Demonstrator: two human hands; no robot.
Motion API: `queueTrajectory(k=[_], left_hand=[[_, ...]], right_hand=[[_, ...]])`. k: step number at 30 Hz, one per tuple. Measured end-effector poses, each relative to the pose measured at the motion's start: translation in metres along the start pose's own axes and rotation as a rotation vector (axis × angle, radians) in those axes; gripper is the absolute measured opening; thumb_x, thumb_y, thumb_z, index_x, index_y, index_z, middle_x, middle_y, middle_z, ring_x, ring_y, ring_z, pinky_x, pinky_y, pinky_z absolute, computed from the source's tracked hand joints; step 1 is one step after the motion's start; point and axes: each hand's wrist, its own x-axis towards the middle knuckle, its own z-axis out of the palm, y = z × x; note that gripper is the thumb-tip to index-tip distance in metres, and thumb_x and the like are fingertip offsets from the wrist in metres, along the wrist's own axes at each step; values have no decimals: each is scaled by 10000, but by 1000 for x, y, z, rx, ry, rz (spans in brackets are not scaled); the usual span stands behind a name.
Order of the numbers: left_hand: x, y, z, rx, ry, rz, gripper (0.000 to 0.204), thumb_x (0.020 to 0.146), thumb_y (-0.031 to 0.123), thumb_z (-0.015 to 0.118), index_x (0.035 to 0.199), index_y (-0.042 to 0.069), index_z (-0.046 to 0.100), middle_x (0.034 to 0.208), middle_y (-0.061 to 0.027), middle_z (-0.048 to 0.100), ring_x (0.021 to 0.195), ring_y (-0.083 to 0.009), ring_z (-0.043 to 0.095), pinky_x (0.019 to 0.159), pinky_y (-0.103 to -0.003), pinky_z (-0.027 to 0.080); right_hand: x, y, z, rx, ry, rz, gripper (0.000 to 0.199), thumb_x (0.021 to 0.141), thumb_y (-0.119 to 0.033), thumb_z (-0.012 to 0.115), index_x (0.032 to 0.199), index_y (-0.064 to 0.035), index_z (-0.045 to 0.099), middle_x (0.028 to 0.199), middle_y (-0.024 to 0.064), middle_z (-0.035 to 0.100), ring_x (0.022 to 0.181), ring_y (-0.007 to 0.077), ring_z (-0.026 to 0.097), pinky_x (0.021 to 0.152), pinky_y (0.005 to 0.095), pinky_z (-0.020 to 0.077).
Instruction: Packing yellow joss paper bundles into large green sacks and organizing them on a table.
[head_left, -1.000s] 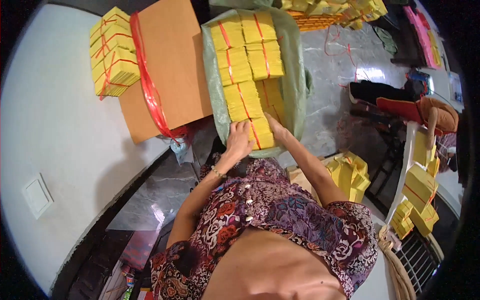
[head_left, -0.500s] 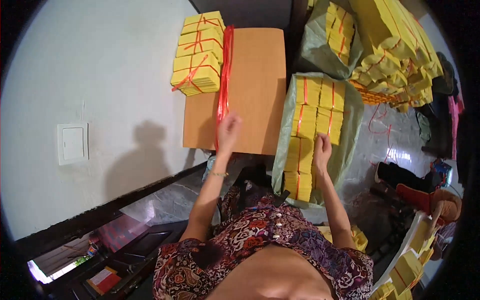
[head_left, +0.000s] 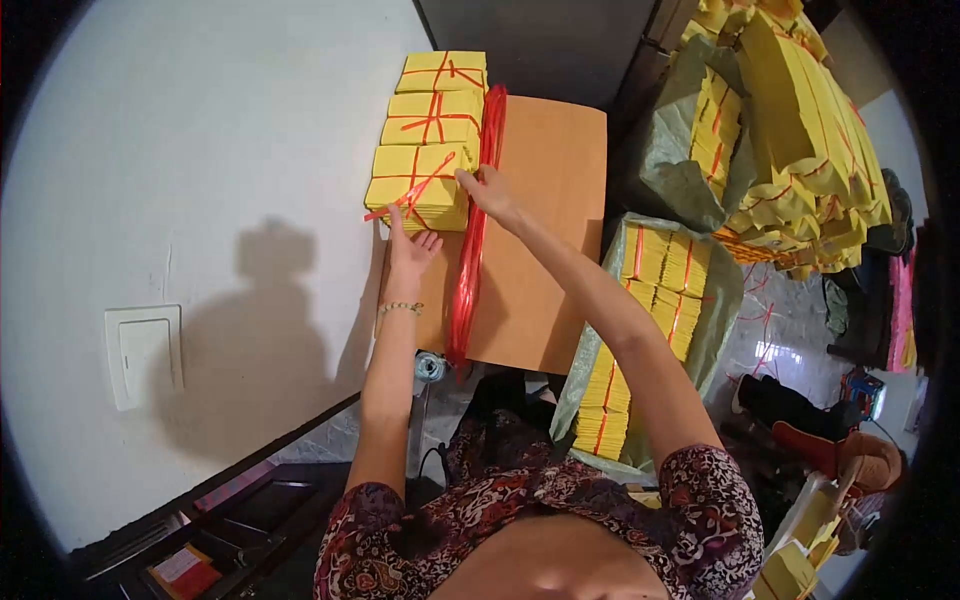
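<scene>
Three yellow paper bundles tied with red string lie in a row on a brown cardboard sheet (head_left: 545, 230) by the white wall. My left hand (head_left: 410, 245) presses flat against the near end of the nearest yellow bundle (head_left: 420, 185). My right hand (head_left: 488, 192) touches that bundle's right side, next to a red plastic strap (head_left: 470, 270) that runs along the cardboard. Neither hand grips anything that I can make out.
A grey-green sack (head_left: 720, 300) on the right holds rows of yellow bundles (head_left: 660, 275). More yellow bundles (head_left: 800, 150) are heaped at the back right. A wall switch plate (head_left: 145, 355) is on the left. Shoes (head_left: 830, 440) lie on the tiled floor at right.
Both hands left the sack of bundles and reached to the stack on the cardboard; the view swung left toward the wall. The right hand crossed from the sack to the nearest bundle.
</scene>
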Motion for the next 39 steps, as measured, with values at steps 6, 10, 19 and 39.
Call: queueTrajectory(k=[6,10,19,39], left_hand=[[16,5,-2,-79,-36,-41,1312,530,786,675,1448,90,49,1412,-187,184,1355,-325,131,1120,-458,122],[14,-20,31,-63,-163,3,1203,581,760,666,1445,148,94,1441,-133,175,1344,-300,157,1092,-462,161],[-51,-51,-16,-168,-382,366,932,689,673,629,1406,164,320,1426,-54,358,1302,-284,348,1082,-500,294],[-211,-332,52,319,-998,-222,866,692,494,747,1361,86,378,1332,-63,466,1236,-268,419,1057,-421,327]], right_hand=[[9,11,32,278,-143,12,647,852,-337,656,1280,64,383,1148,160,574,1011,191,569,852,314,478],[23,59,15,137,121,-290,733,793,-308,706,1289,79,332,1143,203,553,1031,276,572,867,362,482],[-108,16,25,18,130,-395,875,795,-338,680,1391,71,188,1378,280,304,1297,394,307,1089,432,257],[-343,102,-236,281,452,51,1136,652,-365,765,1437,6,32,1368,243,335,1282,306,355,1072,382,293]])
